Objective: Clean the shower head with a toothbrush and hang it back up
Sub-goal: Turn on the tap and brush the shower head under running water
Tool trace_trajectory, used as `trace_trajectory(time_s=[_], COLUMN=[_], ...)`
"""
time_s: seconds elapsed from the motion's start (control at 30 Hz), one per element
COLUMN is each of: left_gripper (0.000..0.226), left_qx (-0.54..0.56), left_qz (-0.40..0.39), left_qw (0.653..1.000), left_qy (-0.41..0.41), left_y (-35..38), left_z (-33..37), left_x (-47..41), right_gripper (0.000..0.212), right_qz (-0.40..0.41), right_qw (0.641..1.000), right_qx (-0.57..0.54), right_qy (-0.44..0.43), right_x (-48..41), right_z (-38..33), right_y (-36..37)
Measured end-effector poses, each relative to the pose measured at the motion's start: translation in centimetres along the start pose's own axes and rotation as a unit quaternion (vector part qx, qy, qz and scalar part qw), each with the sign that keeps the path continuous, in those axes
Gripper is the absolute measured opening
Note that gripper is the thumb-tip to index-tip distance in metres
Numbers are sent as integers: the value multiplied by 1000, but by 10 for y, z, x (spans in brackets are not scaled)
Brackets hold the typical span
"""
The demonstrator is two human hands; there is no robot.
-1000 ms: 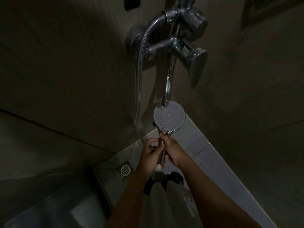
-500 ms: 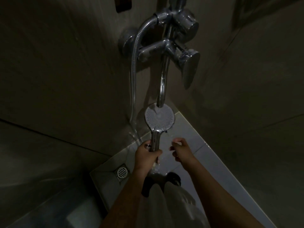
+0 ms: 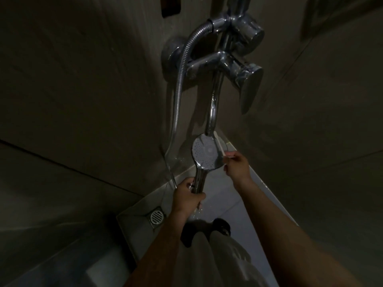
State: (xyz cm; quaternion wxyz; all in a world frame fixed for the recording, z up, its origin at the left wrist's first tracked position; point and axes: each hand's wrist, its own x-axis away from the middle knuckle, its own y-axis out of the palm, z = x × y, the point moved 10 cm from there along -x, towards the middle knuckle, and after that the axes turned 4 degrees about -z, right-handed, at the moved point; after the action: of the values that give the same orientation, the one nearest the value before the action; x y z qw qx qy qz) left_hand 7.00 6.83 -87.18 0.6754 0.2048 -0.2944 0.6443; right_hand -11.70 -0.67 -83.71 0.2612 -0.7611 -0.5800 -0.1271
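Closest in, the left hand (image 3: pixel 187 195) has its fingers and thumb wrapped tight round the bottom of the chrome handle, and that holds the shower head (image 3: pixel 207 152) up, round spray face tilted back toward the person. Just up and to the right of that fist, the right hand (image 3: pixel 236 165) sits at the rim of the face, fingertips pinched on one end of a thin white toothbrush (image 3: pixel 219 144). The brush slants up and away from those fingers along the right edge of the face. Which end has the bristles, and whether they touch the nozzles, is too dim to call. So this looks like the very start of the scrubbing, with hanging up not yet in play. Watch the brush's far tip: it's right by the mouth of the curved spout (image 3: pixel 213 112), just beyond the head, so a long stroke could knock it there and twist it out of that light pinch. The handle looks slick and is gripped low, so hard pressure on the face could swing the head round in the fist. Left of the left hand the hose (image 3: pixel 179 90) loops up to the mixer tap (image 3: pixel 242 77); a pull outward would tug it. Far below, the floor drain (image 3: pixel 156 216) would catch a dropped brush.
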Motion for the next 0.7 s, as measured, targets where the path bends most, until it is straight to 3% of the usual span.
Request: trace_trajectory(time_s=[0.07, 0.17, 0.23, 0.37, 0.7], left_gripper=[43, 41, 42, 43, 39], left_qx=[3, 8, 16, 15, 31], left_qz=[-3, 2, 0, -12, -21], left_qw=[1000, 1000, 1000, 1000, 999], left_qy=[8, 4, 4, 25, 16], left_y=[1, 0, -1, 0, 0], left_z=[1, 3, 5, 21, 29], left_x=[-1, -4, -8, -11, -12], right_gripper=[23, 30, 28, 29, 20], right_qz=[-22, -145, -183, -118, -108], right_qw=[1000, 988, 980, 992, 980], right_qx=[7, 54, 76, 21, 56], right_qy=[-13, -13, 3, -33, -156], right_x=[-2, 13, 20, 7, 9], right_z=[-6, -8, 0, -1, -30], right_y=[14, 53, 62, 38, 33])
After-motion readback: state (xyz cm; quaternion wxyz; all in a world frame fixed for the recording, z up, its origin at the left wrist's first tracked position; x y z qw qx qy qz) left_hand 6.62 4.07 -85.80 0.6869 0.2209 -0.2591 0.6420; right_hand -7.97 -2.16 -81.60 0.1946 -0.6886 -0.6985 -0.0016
